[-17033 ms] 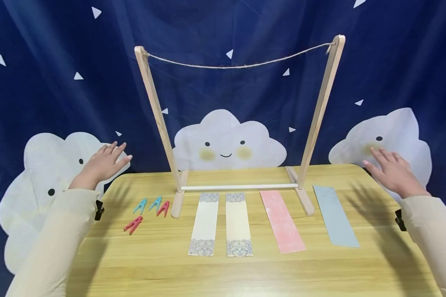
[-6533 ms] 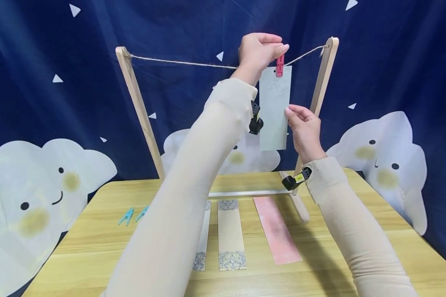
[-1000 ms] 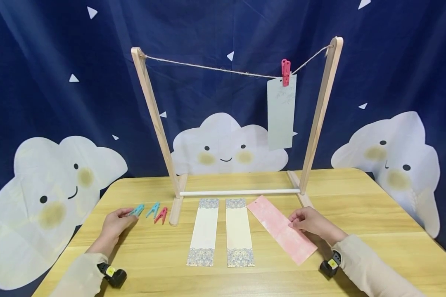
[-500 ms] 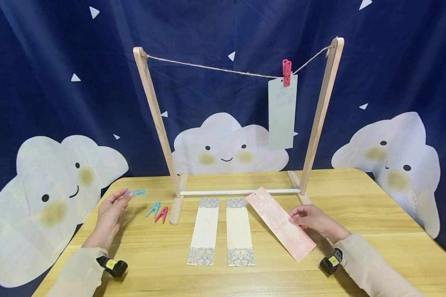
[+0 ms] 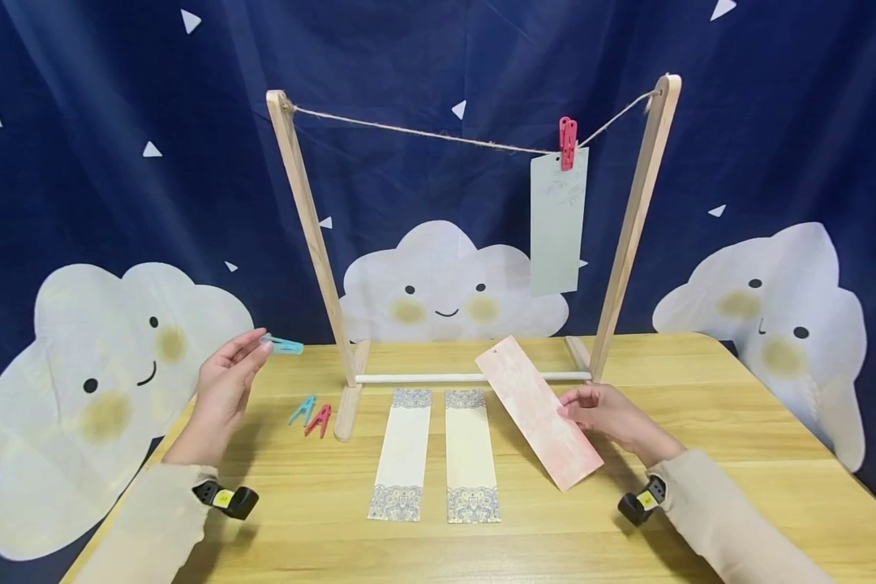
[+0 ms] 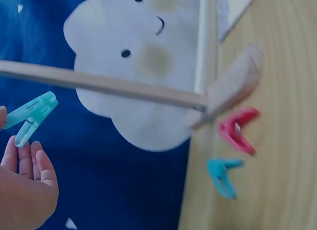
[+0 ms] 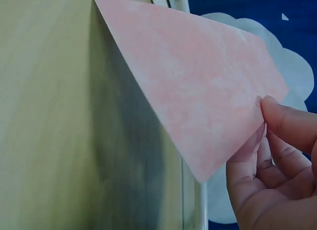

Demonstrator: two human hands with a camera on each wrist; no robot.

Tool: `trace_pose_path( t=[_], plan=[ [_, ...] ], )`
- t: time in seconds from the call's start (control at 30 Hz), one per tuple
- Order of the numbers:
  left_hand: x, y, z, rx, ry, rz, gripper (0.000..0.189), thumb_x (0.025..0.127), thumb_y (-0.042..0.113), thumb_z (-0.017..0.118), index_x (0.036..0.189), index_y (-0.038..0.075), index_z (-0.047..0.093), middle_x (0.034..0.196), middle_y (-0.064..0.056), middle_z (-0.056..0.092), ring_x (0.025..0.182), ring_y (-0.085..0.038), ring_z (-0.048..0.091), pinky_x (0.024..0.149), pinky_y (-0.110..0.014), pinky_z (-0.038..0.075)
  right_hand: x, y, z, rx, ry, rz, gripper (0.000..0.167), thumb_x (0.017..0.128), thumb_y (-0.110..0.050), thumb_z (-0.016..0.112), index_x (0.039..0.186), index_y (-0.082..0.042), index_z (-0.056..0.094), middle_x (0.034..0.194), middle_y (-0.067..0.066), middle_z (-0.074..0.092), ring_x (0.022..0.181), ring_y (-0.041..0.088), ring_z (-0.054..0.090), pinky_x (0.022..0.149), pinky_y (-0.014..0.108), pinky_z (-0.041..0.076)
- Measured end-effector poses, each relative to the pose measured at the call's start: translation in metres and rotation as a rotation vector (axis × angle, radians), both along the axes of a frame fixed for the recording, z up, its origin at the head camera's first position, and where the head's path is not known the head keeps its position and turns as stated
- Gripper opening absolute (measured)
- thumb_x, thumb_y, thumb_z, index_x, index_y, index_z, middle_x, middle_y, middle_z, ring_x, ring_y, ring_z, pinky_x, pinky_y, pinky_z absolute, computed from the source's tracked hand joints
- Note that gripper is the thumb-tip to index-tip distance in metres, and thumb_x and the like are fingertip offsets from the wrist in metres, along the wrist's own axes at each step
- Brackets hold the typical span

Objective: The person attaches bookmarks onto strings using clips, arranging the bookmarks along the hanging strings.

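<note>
My left hand (image 5: pixel 222 388) pinches a light-blue clothespin (image 5: pixel 283 346) by its handle ends, raised above the table at left; the left wrist view shows its jaw end pointing up and away from the fingers. Thumb and fingers of my right hand (image 5: pixel 613 418) pinch the right edge of a pink bookmark (image 5: pixel 536 410). The bookmark is tilted, its holed end up and its shadow on the table below. A pale green bookmark (image 5: pixel 556 223) hangs from the twine (image 5: pixel 423 134), held by a red clothespin (image 5: pixel 567 144) near the right post.
A wooden frame (image 5: pixel 302 227) carries the twine, with a white bar (image 5: pixel 438 378) low across it. Two patterned bookmarks, one white (image 5: pixel 401 454) and one cream (image 5: pixel 470 454), lie in front. Another blue clothespin (image 5: pixel 302 410) and a red clothespin (image 5: pixel 318 421) lie at left.
Over the last second my left hand has picked up the blue clothespin and raised it. My right hand has lifted the pink bookmark off the table. Earlier, the green bookmark was clipped to the twine.
</note>
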State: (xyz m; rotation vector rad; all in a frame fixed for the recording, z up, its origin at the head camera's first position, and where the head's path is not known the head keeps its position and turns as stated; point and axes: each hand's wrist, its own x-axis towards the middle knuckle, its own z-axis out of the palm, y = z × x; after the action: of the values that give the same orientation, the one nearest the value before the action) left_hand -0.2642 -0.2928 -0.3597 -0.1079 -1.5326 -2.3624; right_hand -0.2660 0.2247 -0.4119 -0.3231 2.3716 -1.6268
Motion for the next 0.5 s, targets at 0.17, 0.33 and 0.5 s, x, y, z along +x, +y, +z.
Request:
trace_pose_path(
  t=[0.17, 0.33, 0.5],
  plan=[
    [-0.001, 0.019, 0.016, -0.170, 0.072, 0.003, 0.024, 0.086, -0.005, 0.064, 0.103, 0.011, 0.069, 0.095, 0.006, 0.066, 0.088, -0.005, 0.060, 0.079, -0.013, 0.049, -0.003, -0.010, 0.007, -0.024, 0.048, 0.009, 0.026, 0.089, -0.009, 0.064, 0.102, 0.013, 0.058, 0.078, -0.002, 0.057, 0.070, 0.007, 0.052, 0.063, 0.023, 0.048],
    [-0.004, 0.040, 0.032, -0.243, 0.142, -0.034, 0.024, 0.085, -0.006, 0.064, 0.104, 0.010, 0.068, 0.096, 0.006, 0.067, 0.088, -0.006, 0.060, 0.079, -0.013, 0.049, -0.008, -0.022, 0.014, -0.048, 0.096, 0.027, 0.025, 0.090, -0.009, 0.063, 0.102, 0.013, 0.058, 0.078, -0.002, 0.059, 0.072, 0.007, 0.053, 0.067, 0.024, 0.049],
    [-0.009, 0.060, 0.052, -0.302, 0.150, -0.080, 0.025, 0.085, -0.004, 0.066, 0.106, 0.009, 0.068, 0.098, 0.008, 0.067, 0.090, -0.006, 0.059, 0.080, -0.013, 0.049, -0.013, -0.035, 0.021, -0.070, 0.132, 0.030, 0.022, 0.091, -0.007, 0.061, 0.101, 0.012, 0.058, 0.081, -0.001, 0.062, 0.075, 0.008, 0.056, 0.072, 0.023, 0.051]
  ],
)
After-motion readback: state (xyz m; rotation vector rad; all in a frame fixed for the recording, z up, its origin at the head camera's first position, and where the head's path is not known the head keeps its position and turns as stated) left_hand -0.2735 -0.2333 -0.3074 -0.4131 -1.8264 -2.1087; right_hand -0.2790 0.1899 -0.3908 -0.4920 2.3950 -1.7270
